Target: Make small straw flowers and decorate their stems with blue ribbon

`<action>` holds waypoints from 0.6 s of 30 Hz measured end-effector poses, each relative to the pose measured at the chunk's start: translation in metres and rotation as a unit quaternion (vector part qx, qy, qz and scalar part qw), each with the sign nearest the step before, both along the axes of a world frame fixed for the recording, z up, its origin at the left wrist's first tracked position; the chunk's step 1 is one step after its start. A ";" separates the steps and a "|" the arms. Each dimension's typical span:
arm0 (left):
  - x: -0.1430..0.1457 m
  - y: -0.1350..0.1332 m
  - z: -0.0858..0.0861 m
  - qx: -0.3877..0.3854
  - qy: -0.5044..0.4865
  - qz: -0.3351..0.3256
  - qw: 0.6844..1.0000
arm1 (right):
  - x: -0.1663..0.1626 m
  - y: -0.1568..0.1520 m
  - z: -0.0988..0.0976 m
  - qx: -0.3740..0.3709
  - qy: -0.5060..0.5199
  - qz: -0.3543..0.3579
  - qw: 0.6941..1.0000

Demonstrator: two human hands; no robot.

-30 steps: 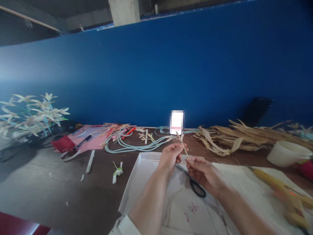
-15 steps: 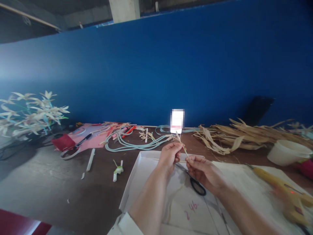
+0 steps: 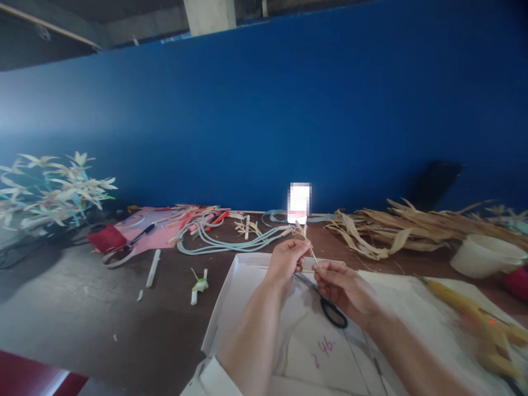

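Observation:
A thin pale stick point(image 3: 314, 256) with a whitish, leaf-like tip at its upper end stands slanted between my hands. My left hand point(image 3: 286, 263) pinches it near the tip, with thumb and fingers pressed together. Lower down, the fingertips of my right hand point(image 3: 343, 287) are closed on its bottom end. Below the hands, scissors point(image 3: 333, 313) with black handles lie in a shallow white box lid point(image 3: 220, 313), their blades partly hidden by my fingers. Purple handwriting marks the lid's floor. Another thin stick lies behind my hands across the lid.
At right lie a yellow glue gun point(image 3: 462, 305) on white paper, a white bowl point(image 3: 482, 256) and dried husks point(image 3: 379, 234). Pale blue cords point(image 3: 231, 245), a red thread spool point(image 3: 106, 238) and white flowers point(image 3: 61, 184) are at left. A blue wall point(image 3: 247, 121) stands behind.
Both hands stay almost in place, still closed on the stick. Only a very slight shift of the stick and the camera view shows.

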State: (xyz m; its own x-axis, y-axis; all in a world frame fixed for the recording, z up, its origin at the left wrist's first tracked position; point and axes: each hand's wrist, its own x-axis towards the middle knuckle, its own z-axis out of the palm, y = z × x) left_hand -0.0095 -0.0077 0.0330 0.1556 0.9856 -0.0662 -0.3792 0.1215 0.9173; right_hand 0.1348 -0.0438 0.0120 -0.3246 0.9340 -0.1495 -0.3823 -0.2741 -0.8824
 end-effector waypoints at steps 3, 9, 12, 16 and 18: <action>0.000 0.000 0.000 0.004 0.003 -0.005 1.000 | 0.000 0.000 0.000 0.000 0.001 -0.004 1.000; -0.001 0.000 -0.001 0.014 0.008 -0.005 1.000 | 0.000 0.000 0.001 0.001 0.009 -0.006 1.000; -0.001 0.000 -0.001 0.019 0.003 -0.004 1.000 | -0.001 0.000 0.002 0.000 0.010 -0.005 1.000; 0.000 0.001 -0.002 0.021 0.003 0.000 1.000 | -0.002 0.000 0.003 0.007 0.011 -0.008 1.000; 0.000 0.001 -0.002 0.021 -0.001 -0.001 1.000 | -0.002 0.000 0.003 0.011 0.013 -0.004 1.000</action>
